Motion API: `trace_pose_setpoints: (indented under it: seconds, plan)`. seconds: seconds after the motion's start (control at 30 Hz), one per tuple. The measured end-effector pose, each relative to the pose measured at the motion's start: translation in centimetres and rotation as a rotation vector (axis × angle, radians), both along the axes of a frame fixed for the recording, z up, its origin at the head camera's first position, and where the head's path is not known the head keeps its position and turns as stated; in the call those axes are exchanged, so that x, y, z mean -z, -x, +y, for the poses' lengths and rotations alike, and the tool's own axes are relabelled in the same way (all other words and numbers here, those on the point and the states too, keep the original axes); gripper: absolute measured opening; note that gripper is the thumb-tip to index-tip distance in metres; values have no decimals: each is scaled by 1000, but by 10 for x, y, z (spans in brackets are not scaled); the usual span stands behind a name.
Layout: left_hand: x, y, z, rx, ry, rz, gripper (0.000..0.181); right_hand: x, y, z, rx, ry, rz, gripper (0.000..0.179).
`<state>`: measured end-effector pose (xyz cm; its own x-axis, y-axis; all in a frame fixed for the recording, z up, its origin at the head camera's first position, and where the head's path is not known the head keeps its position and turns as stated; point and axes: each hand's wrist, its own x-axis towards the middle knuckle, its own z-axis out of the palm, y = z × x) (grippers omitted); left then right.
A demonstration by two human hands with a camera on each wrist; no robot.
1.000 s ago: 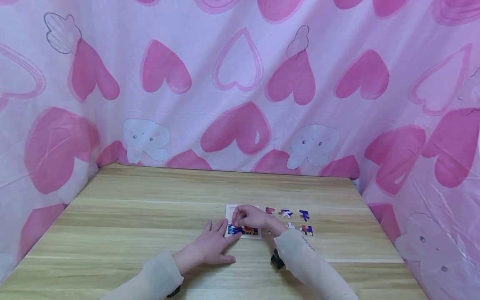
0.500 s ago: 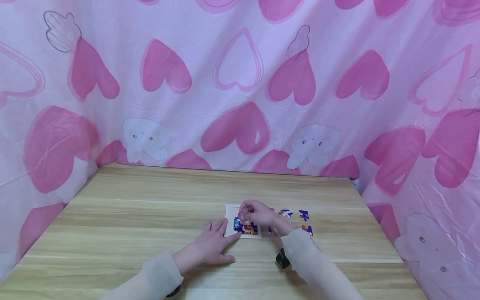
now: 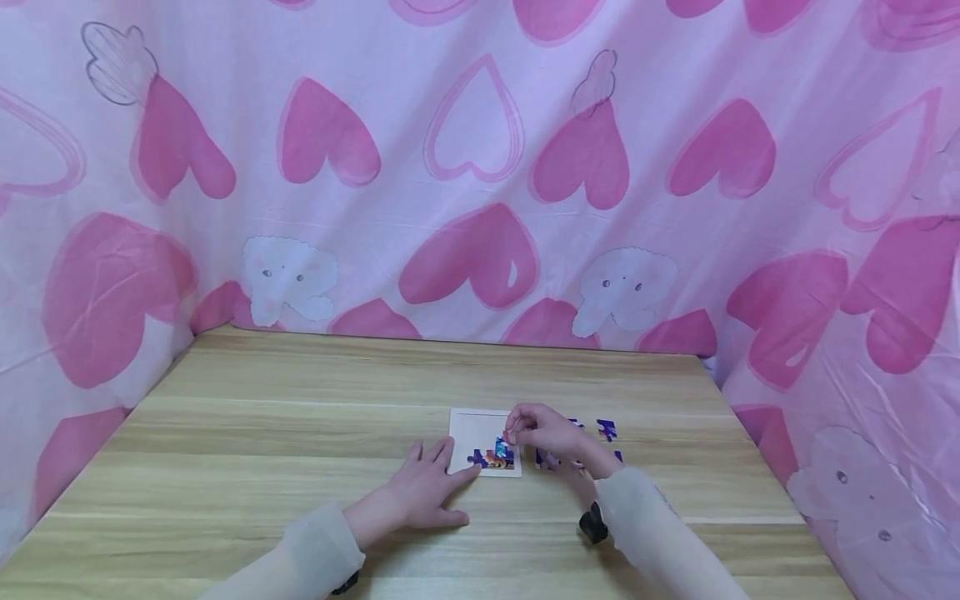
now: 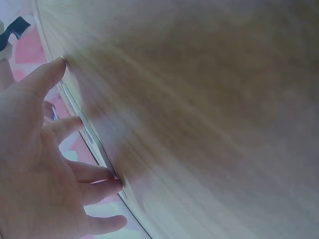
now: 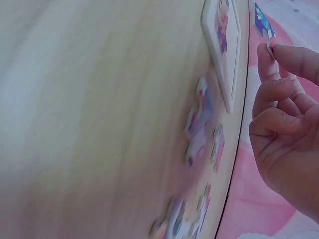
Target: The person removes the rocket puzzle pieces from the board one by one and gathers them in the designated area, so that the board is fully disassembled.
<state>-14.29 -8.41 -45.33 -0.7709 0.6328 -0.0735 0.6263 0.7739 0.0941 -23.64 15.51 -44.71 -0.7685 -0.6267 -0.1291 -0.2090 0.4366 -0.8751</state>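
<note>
A white puzzle tray (image 3: 467,427) lies on the table, with joined colourful puzzle pieces (image 3: 489,459) along its near side. My right hand (image 3: 546,428) is over the tray's right side, pinching a blue puzzle piece (image 5: 263,22) between thumb and index finger; in the right wrist view this piece is raised clear of the tray. My left hand (image 3: 422,492) rests spread on the table, fingertips at the tray's left and near edges. In the left wrist view its fingers (image 4: 97,191) are mostly straight and hold nothing.
Several loose puzzle pieces (image 3: 607,430) lie right of the tray, partly hidden by my right forearm. In the right wrist view, loose pieces (image 5: 198,124) lie beside the tray. A pink heart-patterned curtain (image 3: 468,250) encloses the wooden table (image 3: 300,400) behind and at both sides.
My right hand has moved right across the tray with the blue puzzle piece, uncovering the tray's left part. My left hand has stayed in place.
</note>
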Motion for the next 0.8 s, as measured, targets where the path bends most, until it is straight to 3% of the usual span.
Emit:
trace_pose_setpoints:
  seconds: [0.5,0.8]
  plan:
    - [1,0,-1,-2,6,5,68,4,-21,40,-92,-31,-41,21]
    - [1,-1,0,6,14,27,67,-1,-34,52,-90,-96,-18,20]
